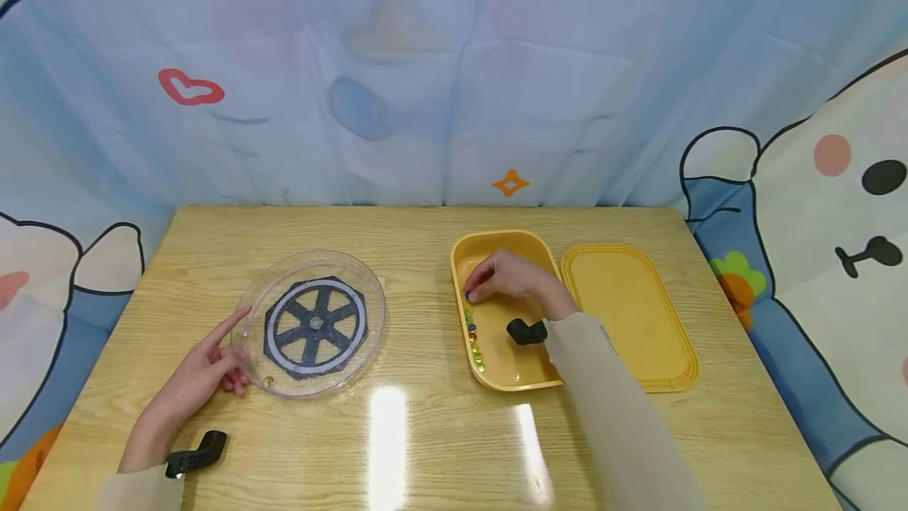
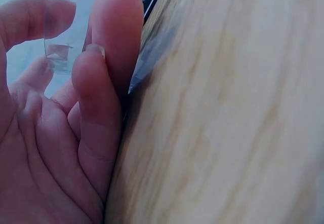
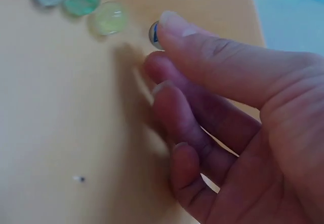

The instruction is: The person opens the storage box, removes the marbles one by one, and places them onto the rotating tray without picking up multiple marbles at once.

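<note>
My right hand (image 1: 507, 274) is over the left side of the yellow tray (image 1: 545, 243) and pinches a clear marble with blue inside (image 3: 155, 35) between thumb and fingertips. Green, yellow, blue and amber marbles (image 1: 473, 337) lie in a row along the tray's left wall. The marble nearest the held one in the right wrist view is a pale yellow marble (image 3: 109, 19). At the left, my left hand (image 1: 199, 373) holds the rim of a round clear dish (image 1: 376, 298), its digits on both sides of the clear wall.
A dark wheel-shaped piece with a pale ring (image 1: 317, 323) shows at the clear dish. One small amber bit (image 1: 268, 380) sits near the dish's front rim. The flat yellow lid (image 1: 631, 314) lies right of the tray. A printed curtain (image 1: 426, 101) hangs behind the wooden table (image 1: 454, 448).
</note>
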`<state>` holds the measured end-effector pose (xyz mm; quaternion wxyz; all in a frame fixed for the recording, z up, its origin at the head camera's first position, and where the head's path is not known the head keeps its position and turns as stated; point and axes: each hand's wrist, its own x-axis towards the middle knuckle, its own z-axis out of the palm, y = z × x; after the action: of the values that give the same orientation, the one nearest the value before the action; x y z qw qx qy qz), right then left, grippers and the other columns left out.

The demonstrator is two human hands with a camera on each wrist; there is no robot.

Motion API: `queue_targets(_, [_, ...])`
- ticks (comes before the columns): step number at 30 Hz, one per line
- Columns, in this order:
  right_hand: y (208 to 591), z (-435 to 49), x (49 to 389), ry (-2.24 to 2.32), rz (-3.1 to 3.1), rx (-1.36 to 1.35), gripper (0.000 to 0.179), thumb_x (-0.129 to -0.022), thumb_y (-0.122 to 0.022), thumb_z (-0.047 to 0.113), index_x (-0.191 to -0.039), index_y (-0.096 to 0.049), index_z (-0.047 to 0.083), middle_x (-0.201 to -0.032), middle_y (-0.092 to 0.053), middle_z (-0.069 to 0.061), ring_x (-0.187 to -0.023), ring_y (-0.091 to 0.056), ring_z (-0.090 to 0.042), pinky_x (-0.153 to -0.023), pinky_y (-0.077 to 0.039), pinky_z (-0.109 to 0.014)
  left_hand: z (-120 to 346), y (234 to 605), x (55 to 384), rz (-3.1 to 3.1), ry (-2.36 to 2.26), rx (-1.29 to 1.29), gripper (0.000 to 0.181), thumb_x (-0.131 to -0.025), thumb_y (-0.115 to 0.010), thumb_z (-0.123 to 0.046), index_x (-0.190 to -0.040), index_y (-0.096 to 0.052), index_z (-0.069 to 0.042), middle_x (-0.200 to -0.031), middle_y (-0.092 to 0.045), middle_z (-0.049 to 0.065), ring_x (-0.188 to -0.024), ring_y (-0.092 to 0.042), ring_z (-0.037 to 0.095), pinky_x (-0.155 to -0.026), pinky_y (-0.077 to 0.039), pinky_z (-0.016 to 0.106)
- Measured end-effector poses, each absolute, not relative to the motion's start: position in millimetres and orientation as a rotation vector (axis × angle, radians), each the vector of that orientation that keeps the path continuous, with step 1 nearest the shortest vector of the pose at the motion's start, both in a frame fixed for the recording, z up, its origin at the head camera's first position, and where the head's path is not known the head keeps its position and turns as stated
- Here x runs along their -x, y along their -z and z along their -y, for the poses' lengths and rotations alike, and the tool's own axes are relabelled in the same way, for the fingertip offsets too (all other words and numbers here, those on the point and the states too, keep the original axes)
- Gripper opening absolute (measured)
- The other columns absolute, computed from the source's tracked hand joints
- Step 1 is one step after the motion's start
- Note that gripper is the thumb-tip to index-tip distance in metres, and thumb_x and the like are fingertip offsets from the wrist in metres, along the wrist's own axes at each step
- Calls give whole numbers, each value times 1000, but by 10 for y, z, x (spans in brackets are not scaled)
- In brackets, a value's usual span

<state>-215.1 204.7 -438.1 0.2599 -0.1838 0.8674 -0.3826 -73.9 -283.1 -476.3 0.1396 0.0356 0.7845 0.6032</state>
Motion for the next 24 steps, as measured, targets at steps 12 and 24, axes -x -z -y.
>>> queue_targets(12, [4160,-2145,2092,1119,-2399,481,12,-86,-78,11,-97,-78,7,-94,-75,-1,-86,-67,-17,-79,-51,-31,2823,4790,736,-2286,-1727,-103,68,-100,-50,-2,-160,-18,-9,-68,-63,12,-54,-62,19,-53,-56,35])
queue_targets(24, [3860,-1791,1820,1074,-2545,728,9,-87,-78,14,-95,-78,13,-89,-71,5,-80,-61,-15,-73,-51,-33,2824,4784,736,-2265,-1749,-95,68,-101,-50,-1,-160,-18,-10,-68,-63,12,-55,-62,18,-55,-57,35])
